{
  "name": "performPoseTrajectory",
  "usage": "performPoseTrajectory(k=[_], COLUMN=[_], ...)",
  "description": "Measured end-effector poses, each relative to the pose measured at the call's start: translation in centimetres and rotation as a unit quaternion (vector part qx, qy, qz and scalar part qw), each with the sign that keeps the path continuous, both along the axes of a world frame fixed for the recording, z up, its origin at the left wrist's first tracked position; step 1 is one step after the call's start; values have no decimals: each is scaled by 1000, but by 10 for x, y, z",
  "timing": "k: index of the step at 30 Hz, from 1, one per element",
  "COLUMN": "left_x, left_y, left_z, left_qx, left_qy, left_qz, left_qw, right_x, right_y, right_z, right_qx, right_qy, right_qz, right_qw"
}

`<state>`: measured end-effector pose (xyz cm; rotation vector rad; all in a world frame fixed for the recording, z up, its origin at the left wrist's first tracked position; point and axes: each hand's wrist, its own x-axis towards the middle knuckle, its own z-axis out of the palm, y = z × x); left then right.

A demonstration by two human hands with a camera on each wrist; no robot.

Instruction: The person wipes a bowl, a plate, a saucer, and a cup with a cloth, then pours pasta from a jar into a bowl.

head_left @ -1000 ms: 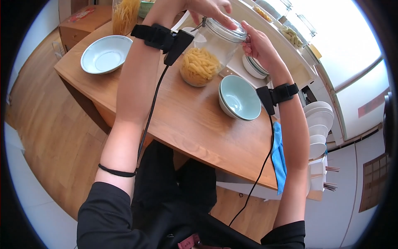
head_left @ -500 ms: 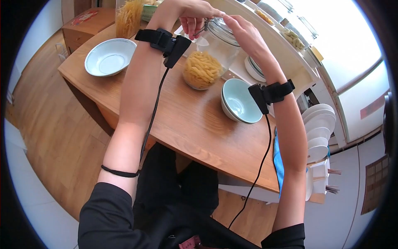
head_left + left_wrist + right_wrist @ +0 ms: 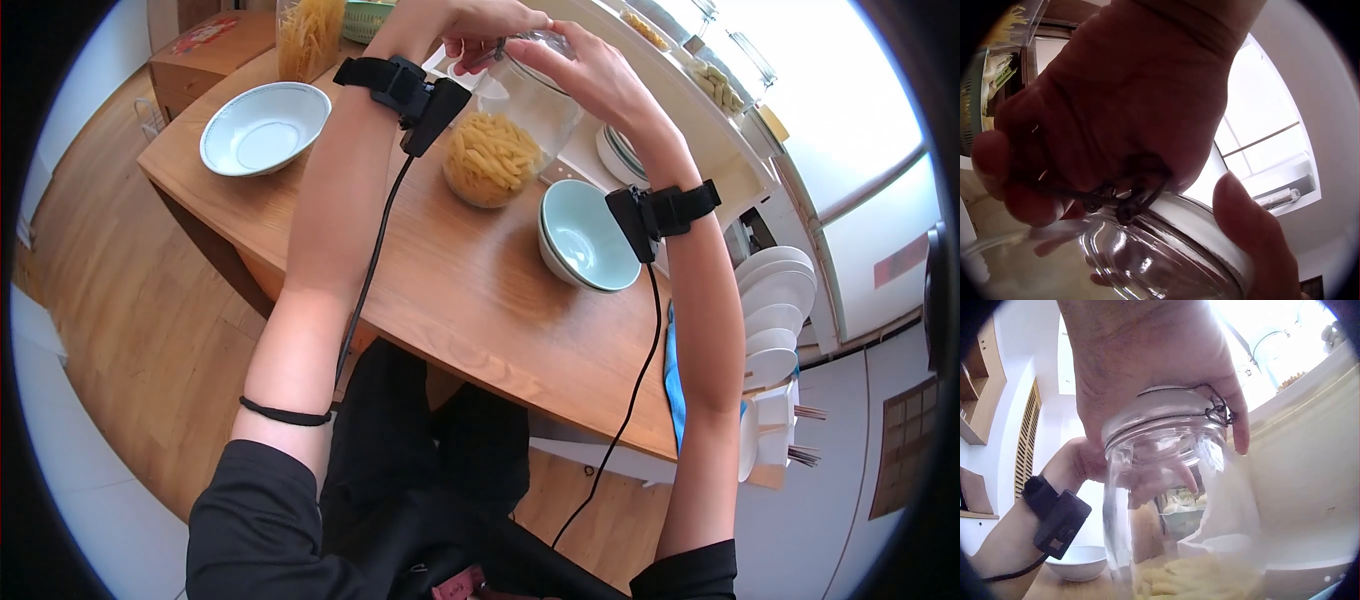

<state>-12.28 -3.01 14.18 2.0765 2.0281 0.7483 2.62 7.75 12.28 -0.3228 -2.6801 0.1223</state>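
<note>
A clip-top glass jar [image 3: 545, 112] holding penne [image 3: 490, 160] stands at the table's far side. At its top left my left hand [image 3: 488, 22] has its fingers curled round the wire clasp [image 3: 1127, 203]. From the right, my right hand [image 3: 598, 85] lies across the glass lid [image 3: 1166, 406], its palm over the top and one finger reaching down past the rim in the right wrist view. The lid sits on the jar's mouth. Both hands meet above it, hiding much of the lid in the head view.
Nested pale-green bowls [image 3: 590, 240] stand right of the jar, a white bowl [image 3: 265, 130] left. A spaghetti container [image 3: 308, 40] is at the back left. Blue cloth [image 3: 675, 385] hangs at the table's right edge, beside a rack of white dishes [image 3: 770, 320].
My right hand has moved from the lid's right edge up and left over its top. My left hand has shifted from the top of the lid to the clasp at its left.
</note>
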Motion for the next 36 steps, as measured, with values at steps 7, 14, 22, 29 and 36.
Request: performPoseTrajectory(k=[7, 14, 22, 29, 36], left_x=[1, 0, 2, 2, 0], left_y=[3, 1, 2, 1, -2], left_z=[1, 1, 1, 5, 9], left_qx=[4, 7, 6, 7, -9], left_qy=[2, 3, 2, 2, 17], left_qz=[7, 15, 27, 44, 121], left_qw=[1000, 1000, 1000, 999, 992], right_x=[-4, -4, -6, -4, -4], right_y=[8, 9, 10, 9, 4], right_z=[-6, -6, -9, -7, -10], right_qx=[5, -2, 7, -2, 29], right_qy=[17, 21, 40, 35, 76], right_qz=[-10, -15, -10, -5, -9], right_qw=[1000, 1000, 999, 999, 997])
